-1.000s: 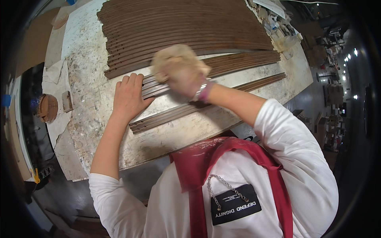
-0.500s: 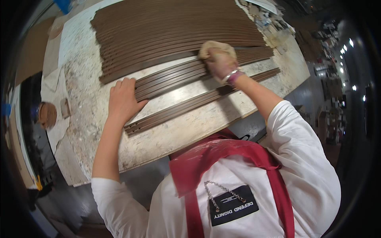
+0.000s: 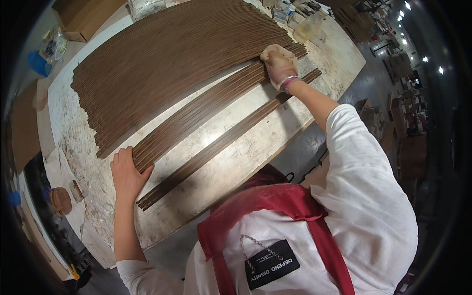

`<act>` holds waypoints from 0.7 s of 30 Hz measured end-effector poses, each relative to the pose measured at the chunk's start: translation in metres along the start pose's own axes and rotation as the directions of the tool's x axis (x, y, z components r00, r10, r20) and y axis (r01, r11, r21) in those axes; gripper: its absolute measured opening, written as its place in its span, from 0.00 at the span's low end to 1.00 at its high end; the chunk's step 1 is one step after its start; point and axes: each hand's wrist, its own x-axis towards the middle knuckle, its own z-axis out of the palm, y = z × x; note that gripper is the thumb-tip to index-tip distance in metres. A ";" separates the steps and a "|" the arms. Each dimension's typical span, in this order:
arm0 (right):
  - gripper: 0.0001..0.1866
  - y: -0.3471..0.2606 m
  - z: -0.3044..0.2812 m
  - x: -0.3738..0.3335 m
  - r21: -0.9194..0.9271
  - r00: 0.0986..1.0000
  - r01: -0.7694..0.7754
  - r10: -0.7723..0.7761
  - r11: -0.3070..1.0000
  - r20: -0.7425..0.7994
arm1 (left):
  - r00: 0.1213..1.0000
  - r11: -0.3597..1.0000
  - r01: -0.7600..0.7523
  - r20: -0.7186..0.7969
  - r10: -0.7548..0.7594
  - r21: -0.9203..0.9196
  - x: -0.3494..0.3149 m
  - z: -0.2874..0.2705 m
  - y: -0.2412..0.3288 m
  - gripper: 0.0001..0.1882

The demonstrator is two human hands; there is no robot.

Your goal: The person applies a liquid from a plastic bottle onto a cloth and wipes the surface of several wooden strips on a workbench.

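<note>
Strips (image 3: 196, 110) — probably wood, lettered black patch (image 3: 272, 265)

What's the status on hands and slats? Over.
Left hand at left ends of middle brown slats. Right hand gripping beige cloth on them, near right ends. Narrower slat bundle lies apart; nothing visibly in the way.

batch (image 3: 182, 64) far on table (image 3: 339, 64) | mid strips (image 3: 196, 113) between batch and near strips (image 3: 221, 141) | left hand (image 3: 128, 174) at mid strips' left end | cloth (image 3: 272, 49) in right hand (image 3: 282, 69), toward right end
</note>
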 end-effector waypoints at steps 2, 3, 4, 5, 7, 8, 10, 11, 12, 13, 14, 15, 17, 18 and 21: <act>0.06 -0.017 0.037 -0.008 0.098 0.979 0.200 -0.194 0.975 -0.062 | 1.000 1.000 -0.021 0.000 0.021 -0.007 0.003 0.001 -0.001 0.39; 0.06 -0.032 0.075 -0.022 0.309 0.935 0.351 -0.315 0.884 -0.160 | 1.000 1.000 -0.027 0.005 0.027 -0.007 0.004 0.001 -0.001 0.39; 0.06 -0.044 0.077 -0.028 0.355 0.921 0.391 -0.357 0.849 -0.160 | 1.000 1.000 -0.010 0.009 0.010 0.005 -0.002 0.000 -0.002 0.39; 0.06 -0.059 0.062 -0.031 0.390 0.905 0.424 -0.392 0.817 -0.163 | 1.000 1.000 -0.003 0.011 0.003 0.009 -0.005 0.000 -0.003 0.38; 0.06 -0.084 0.031 -0.035 0.457 0.880 0.471 -0.438 0.755 -0.184 | 1.000 1.000 -0.016 0.013 0.016 0.014 -0.001 -0.001 -0.004 0.38; 0.06 -0.076 0.023 -0.029 0.489 0.907 0.413 -0.393 0.768 -0.149 | 1.000 1.000 -0.021 0.012 0.021 0.008 0.000 -0.002 -0.002 0.38; 0.06 -0.025 0.004 -0.007 0.433 0.998 -0.012 -0.017 0.902 0.063 | 1.000 1.000 -0.028 0.012 0.028 0.001 0.000 -0.004 0.002 0.38; 0.07 -0.011 -0.008 0.001 0.231 0.983 -0.151 0.121 0.961 0.139 | 1.000 1.000 -0.026 0.012 0.026 0.011 0.000 -0.003 0.001 0.38; 0.07 -0.003 0.002 0.002 0.327 0.996 -0.080 0.064 0.942 0.058 | 1.000 0.999 -0.028 0.011 0.027 0.017 0.001 -0.002 0.002 0.38; 0.08 0.005 0.021 0.001 0.413 0.999 -0.002 0.015 0.911 -0.029 | 1.000 0.999 -0.029 0.009 0.029 0.022 0.001 -0.001 0.002 0.37; 0.08 -0.019 0.034 -0.011 0.552 0.999 0.012 -0.032 0.833 0.027 | 0.999 0.999 -0.041 0.005 0.041 0.031 0.003 0.002 0.001 0.37; 0.08 -0.045 0.047 -0.022 0.687 0.993 0.004 -0.084 0.727 0.083 | 0.999 0.999 -0.043 -0.001 0.043 0.031 0.003 0.003 0.002 0.37; 0.09 -0.121 0.053 -0.049 0.864 0.935 -0.107 -0.245 0.493 0.255 | 0.999 0.998 -0.045 0.010 0.045 0.047 0.000 0.000 0.002 0.38; 0.09 -0.169 0.045 -0.063 0.890 0.866 -0.219 -0.340 0.399 0.366 | 0.999 0.999 -0.007 0.043 0.005 0.045 0.004 -0.002 0.006 0.38; 0.08 -0.243 0.027 -0.076 0.467 0.658 0.538 -0.696 0.702 0.289 | 0.998 0.999 0.004 0.060 -0.006 0.042 0.005 -0.004 0.002 0.38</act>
